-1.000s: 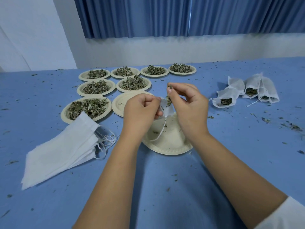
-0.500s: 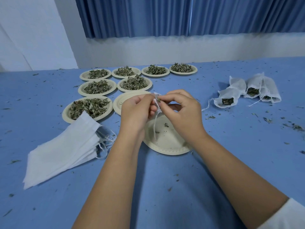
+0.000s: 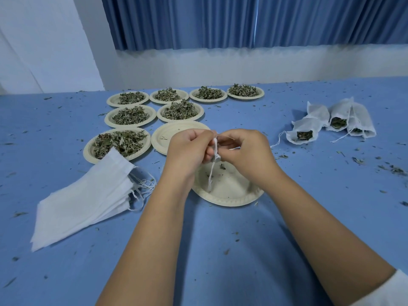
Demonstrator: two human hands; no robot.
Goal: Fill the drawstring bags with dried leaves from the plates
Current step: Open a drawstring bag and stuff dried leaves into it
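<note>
Fingers (image 3: 231, 135) pinch bag (image 3: 215, 145), mostly hidden; drawstring (image 3: 210, 176) dangles

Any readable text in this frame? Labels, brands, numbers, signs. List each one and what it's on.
None: no word, label, brand, number or sign shows anywhere.
The paper plates, stack of empty bags, filled bags, table and curtain are all plain.
The held bag is mostly hidden by the left hand and right hand; the part that shows is blank.

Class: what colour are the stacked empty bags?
White; the stacked empty bags show best in head view.
</note>
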